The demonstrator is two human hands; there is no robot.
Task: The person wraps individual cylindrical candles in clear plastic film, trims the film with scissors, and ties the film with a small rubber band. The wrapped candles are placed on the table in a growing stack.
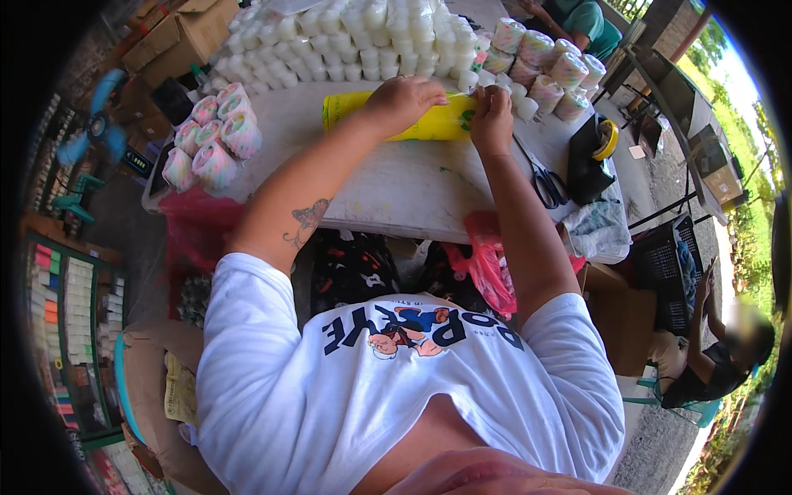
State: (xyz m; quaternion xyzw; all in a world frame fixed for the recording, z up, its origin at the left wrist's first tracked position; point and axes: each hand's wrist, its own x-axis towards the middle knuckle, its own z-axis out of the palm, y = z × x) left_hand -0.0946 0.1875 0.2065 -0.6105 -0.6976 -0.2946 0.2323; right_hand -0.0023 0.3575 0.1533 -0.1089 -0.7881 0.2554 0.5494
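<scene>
A bright yellow plastic packet (441,128) with dark green print lies across the far middle of the white table (363,186). My left hand (406,106) rests over its upper middle, fingers close together and curled down against the plastic. At the packet's right end, my right hand (493,115) pinches the plastic edge between thumb and fingers. Part of the packet is hidden under both hands. Just beyond my right hand stand a few small white cups or rolls (468,80).
Clear-wrapped stacks of white cylinders (346,49) fill the table's back. Pastel-patterned rolls stand at left (216,165) and right (544,92). Scissors (544,177), a black holder (587,165) and yellow tape (606,140) lie at right. Pink plastic bags (487,268) hang at the front edge. Two other people sit nearby.
</scene>
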